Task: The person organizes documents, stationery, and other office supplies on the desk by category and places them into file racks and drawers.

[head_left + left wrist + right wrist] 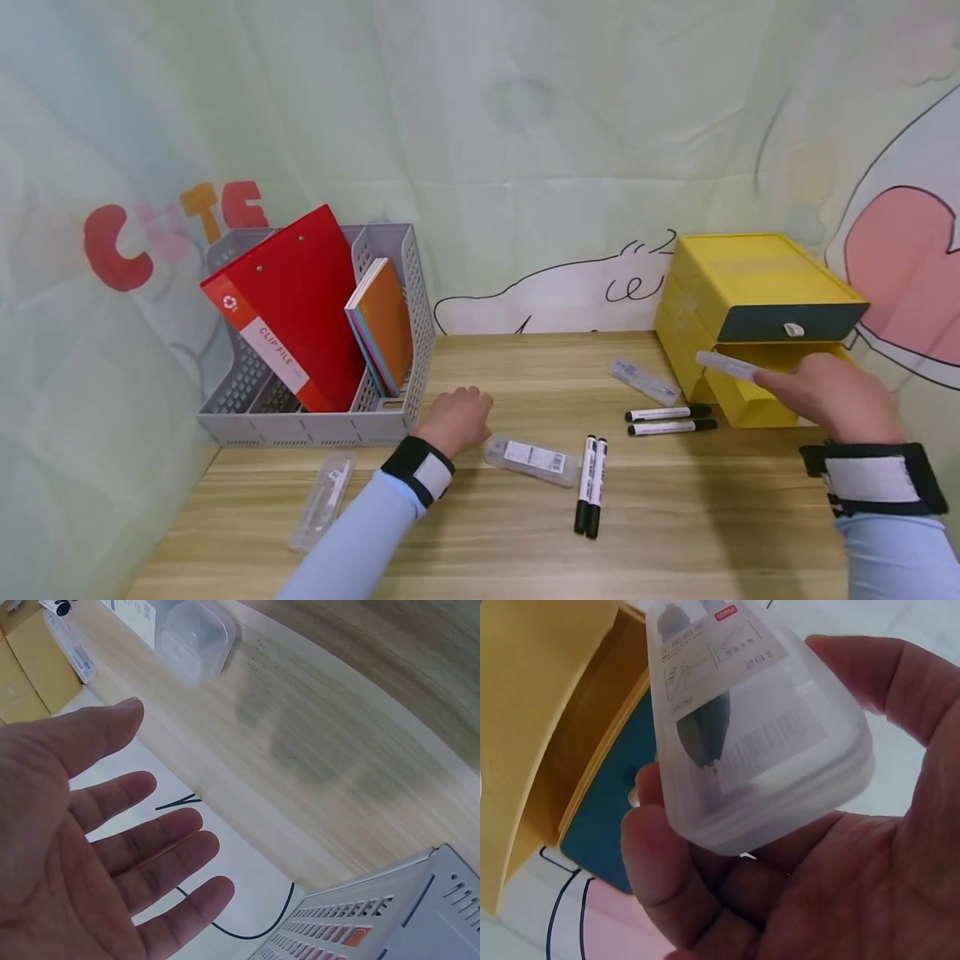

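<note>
My right hand point(843, 396) grips a clear plastic case point(757, 742) between thumb and fingers, over the pulled-out lower drawer point(757, 408) of a yellow drawer box point(765, 267). A printed label and a dark object show through the case; what kind of object it is I cannot tell. My left hand point(456, 419) holds nothing, its fingers spread and relaxed in the left wrist view. It hovers over the table between the grey file rack point(300, 429) and another clear case point(532, 461) with a white label.
Two markers point(591, 487) lie beside the labelled case. Another pair of markers point(671, 420) and a clear case point(643, 382) lie near the drawer box. One more clear case point(322, 502) is at front left. A red clip file point(300, 308) and notebooks point(386, 325) stand in the rack.
</note>
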`<state>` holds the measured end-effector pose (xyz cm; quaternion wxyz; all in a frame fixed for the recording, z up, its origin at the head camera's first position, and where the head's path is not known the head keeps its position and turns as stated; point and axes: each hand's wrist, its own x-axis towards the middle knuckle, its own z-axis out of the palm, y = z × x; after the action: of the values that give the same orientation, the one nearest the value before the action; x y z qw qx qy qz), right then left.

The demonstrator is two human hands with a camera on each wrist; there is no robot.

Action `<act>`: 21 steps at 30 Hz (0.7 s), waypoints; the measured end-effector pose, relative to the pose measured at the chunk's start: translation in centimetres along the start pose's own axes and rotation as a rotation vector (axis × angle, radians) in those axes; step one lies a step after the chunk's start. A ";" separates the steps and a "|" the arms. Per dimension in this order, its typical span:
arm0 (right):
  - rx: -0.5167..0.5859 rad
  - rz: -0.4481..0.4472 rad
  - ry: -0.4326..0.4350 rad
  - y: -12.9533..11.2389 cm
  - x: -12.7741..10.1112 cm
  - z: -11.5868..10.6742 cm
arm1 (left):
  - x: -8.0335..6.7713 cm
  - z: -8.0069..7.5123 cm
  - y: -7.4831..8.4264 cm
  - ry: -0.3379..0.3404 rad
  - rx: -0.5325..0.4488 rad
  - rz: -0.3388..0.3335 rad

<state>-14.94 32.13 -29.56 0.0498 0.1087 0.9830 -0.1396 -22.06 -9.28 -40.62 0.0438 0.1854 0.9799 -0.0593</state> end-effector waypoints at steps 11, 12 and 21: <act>-0.170 0.190 0.082 0.7 2.1 1.1 | -0.3 0.6 -0.5 0.003 -0.017 -0.003; -0.189 0.203 0.078 0.6 2.6 1.5 | -0.4 0.6 -0.5 0.001 -0.018 -0.004; -0.145 0.181 0.074 0.6 5.6 4.7 | -0.6 0.9 -0.4 -0.001 -0.006 -0.020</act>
<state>-19.91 32.47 -34.92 0.0337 0.1981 0.9778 -0.0592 -21.59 -10.04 -41.38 0.0443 0.1755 0.9818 -0.0571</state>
